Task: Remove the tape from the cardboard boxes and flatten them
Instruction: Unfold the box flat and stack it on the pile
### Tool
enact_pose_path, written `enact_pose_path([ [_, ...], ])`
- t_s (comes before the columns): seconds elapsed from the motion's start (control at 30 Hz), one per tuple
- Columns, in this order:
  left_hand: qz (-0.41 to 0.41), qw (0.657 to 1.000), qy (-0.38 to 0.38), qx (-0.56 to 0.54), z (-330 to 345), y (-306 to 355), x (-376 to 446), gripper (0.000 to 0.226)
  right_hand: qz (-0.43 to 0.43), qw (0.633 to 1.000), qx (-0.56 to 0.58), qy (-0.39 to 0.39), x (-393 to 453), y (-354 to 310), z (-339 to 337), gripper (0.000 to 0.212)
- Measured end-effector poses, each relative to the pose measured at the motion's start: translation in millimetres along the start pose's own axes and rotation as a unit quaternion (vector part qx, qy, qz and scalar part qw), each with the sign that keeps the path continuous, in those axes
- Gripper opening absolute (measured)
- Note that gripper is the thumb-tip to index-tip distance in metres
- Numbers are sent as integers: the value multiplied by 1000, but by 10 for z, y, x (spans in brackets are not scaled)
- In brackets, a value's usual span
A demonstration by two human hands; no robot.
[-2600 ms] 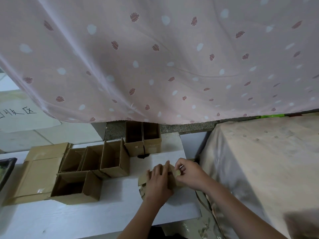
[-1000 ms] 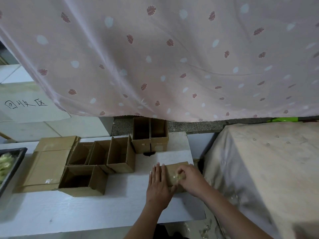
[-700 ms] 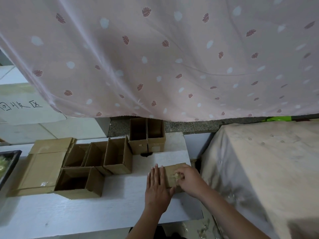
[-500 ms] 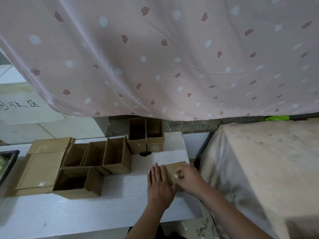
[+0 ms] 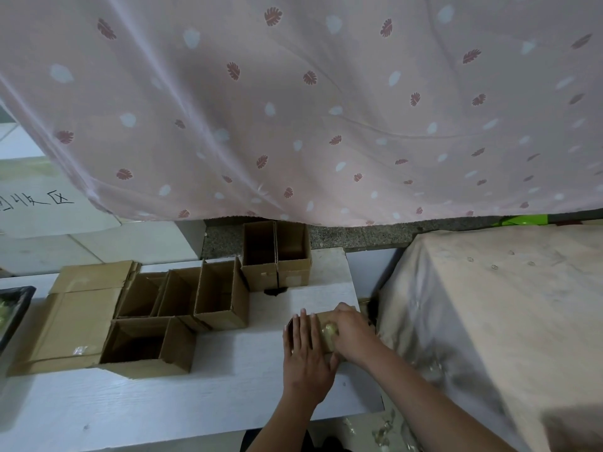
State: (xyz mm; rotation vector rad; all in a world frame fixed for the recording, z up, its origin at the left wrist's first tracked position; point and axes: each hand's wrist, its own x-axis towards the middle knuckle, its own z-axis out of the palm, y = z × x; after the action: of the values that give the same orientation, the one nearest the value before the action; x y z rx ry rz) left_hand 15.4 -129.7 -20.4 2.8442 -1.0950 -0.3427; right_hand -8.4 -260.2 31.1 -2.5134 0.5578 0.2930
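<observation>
my left hand (image 5: 305, 353) lies flat on the box (image 5: 323, 321), lower middle; right hand (image 5: 350, 334) just beside it pinches the tape (image 5: 329, 331)

Flat brown cardboard box (image 5: 326, 318), taped

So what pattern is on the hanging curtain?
The curtain is pale pink with white spots and small dark red leaves, seen in the head view.

Dim soft light; wide-angle bending; slight blur.
</observation>
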Motion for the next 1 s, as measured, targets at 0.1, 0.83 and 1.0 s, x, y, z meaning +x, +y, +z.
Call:
enact_pose_path([
  [0.1, -4, 1000, 3, 7, -2, -1, -7, 83, 17, 1000, 11, -12, 7, -15, 8, 23],
  [0.83, -3, 999, -38, 9, 35, -72, 92, 81, 106, 982, 153, 27, -143, 196, -165, 42],
  [1.0, -19, 1000, -13, 6, -219, -154, 160, 70, 63, 990, 124, 35, -140, 118, -226, 26],
])
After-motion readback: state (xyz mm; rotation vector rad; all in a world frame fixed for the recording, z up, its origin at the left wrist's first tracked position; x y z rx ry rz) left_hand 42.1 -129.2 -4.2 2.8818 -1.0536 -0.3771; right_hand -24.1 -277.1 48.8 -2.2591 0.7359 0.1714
